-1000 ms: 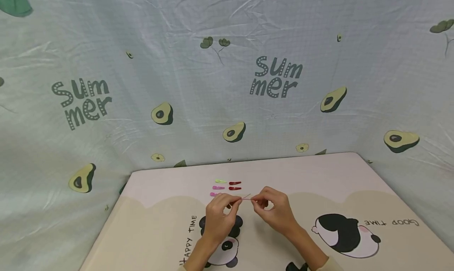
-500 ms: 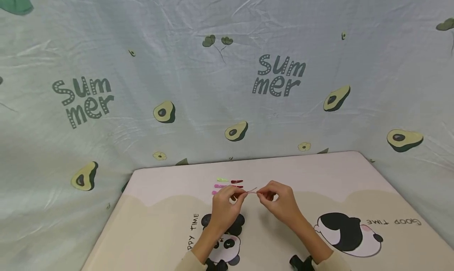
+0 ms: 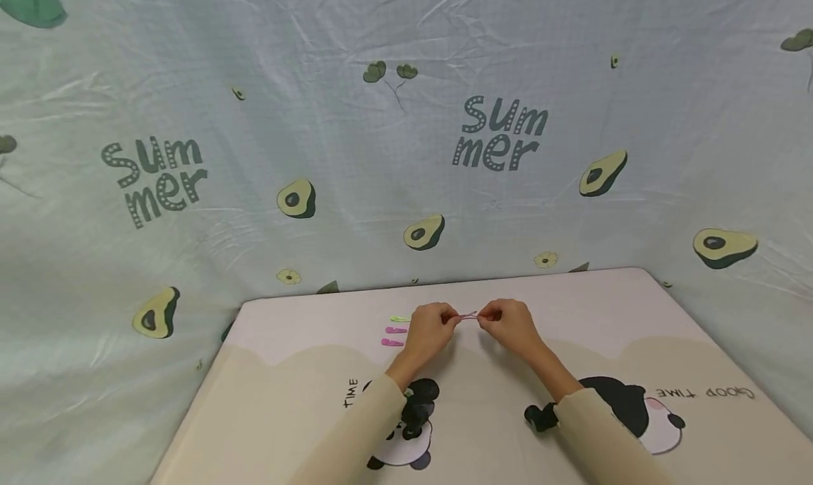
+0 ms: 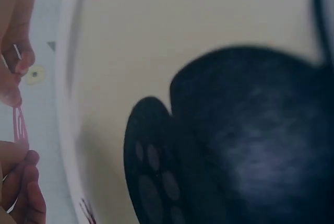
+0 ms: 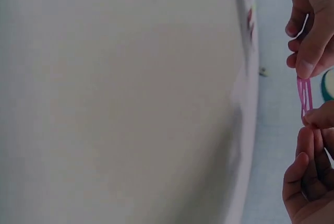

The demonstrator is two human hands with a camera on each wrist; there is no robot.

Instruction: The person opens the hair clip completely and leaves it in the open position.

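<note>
A pink snap hair clip (image 3: 468,315) is stretched between both hands above the far part of the table, its arms spread apart. My left hand (image 3: 433,330) pinches one end between thumb and fingertips, and my right hand (image 3: 512,324) pinches the other end. In the left wrist view the clip (image 4: 20,122) shows thin open prongs. The right wrist view shows the same clip (image 5: 305,94) between the two sets of fingertips. Left of my left hand lie a green hair clip (image 3: 399,319), a pink hair clip (image 3: 396,330) and another pink hair clip (image 3: 392,342).
The table cover (image 3: 267,386) is pink and beige with printed animals, including a panda (image 3: 401,451). A pale avocado-print curtain (image 3: 356,146) hangs behind its far edge. Dark devices are strapped at my wrists.
Both hands have moved forward and slightly right, still holding the pink clip between them. My left hand now covers the spot where the red clips were visible.
</note>
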